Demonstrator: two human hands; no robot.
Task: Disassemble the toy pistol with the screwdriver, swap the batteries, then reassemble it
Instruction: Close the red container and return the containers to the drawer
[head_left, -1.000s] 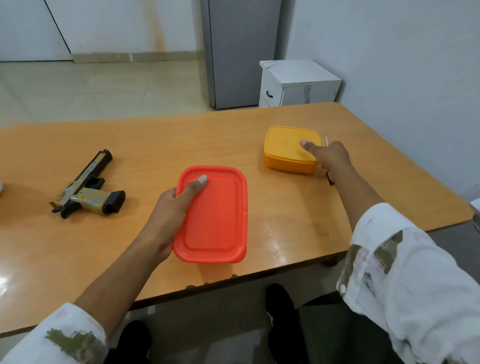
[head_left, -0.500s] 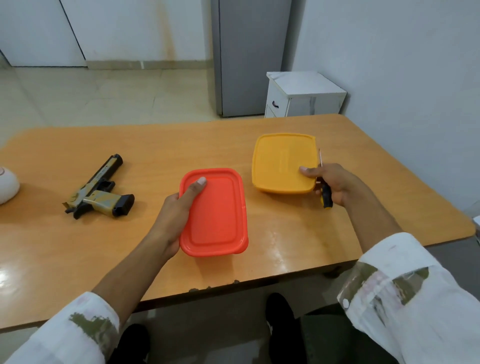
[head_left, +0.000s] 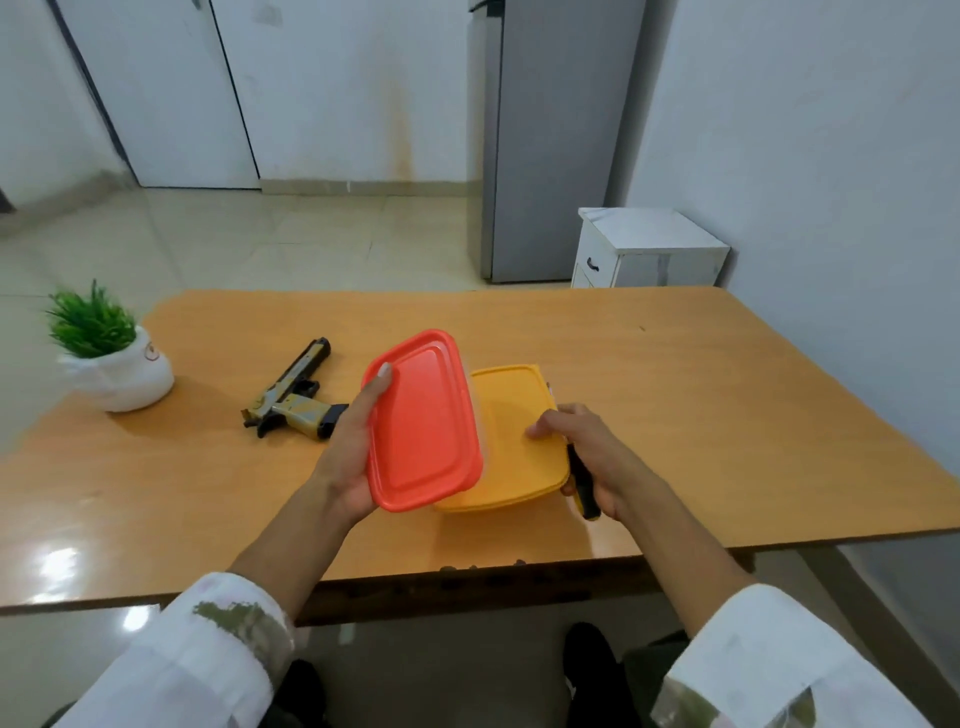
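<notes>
1. Wooden counter (head_left: 675, 395) in a pale tiled room carries the work; a grey cabinet and a white drawer unit stand behind it
2. Left hand (head_left: 348, 457) is clamped on the red box (head_left: 423, 421), tilted and overlapping the yellow box (head_left: 519, 441)
3. Right hand (head_left: 592, 457) is closed around the screwdriver (head_left: 584, 488) while its fingertips rest on the yellow lid
4. Set both boxes flat and well apart before opening; free the right hand first
5. Toy pistol (head_left: 293, 400) lies untouched, left of the boxes
6. Potted plant (head_left: 111, 358) occupies the far-left corner; keep parts clear of it
</notes>
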